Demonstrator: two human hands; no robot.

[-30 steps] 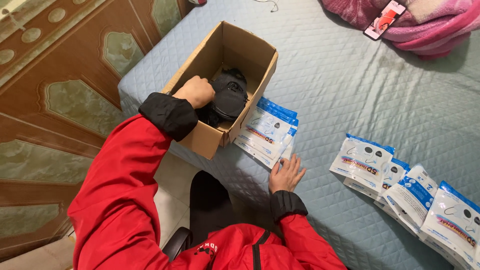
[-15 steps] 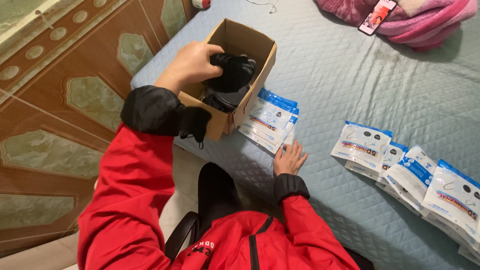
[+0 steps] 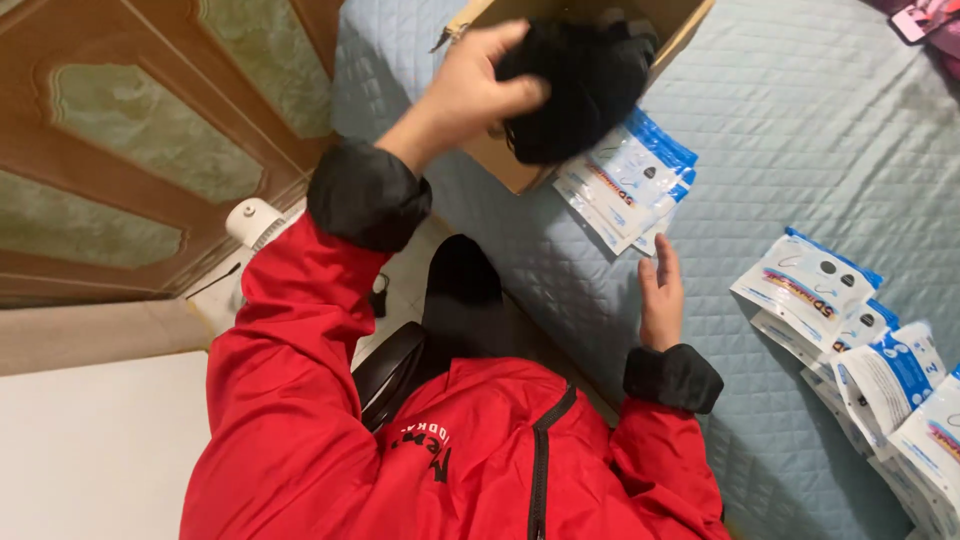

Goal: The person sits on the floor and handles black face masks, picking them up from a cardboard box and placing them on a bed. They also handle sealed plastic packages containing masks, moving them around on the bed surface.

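Note:
My left hand (image 3: 478, 88) is raised over the near edge of a brown cardboard box (image 3: 500, 162) and grips a bundle of black fabric items (image 3: 580, 88). My right hand (image 3: 660, 293) lies flat on the grey-blue quilted bed cover (image 3: 800, 130), fingers apart, holding nothing. It rests just below a small stack of white-and-blue flat packets (image 3: 625, 188) that lie beside the box.
A row of more white-and-blue packets (image 3: 860, 350) overlaps along the right side of the bed. A wooden door with green panels (image 3: 130, 150) stands at the left. A pink object (image 3: 925, 20) sits at the top right corner.
My left hand has lifted the black bundle up out of the box and toward me. The right hand has stayed on the bed cover by the packets.

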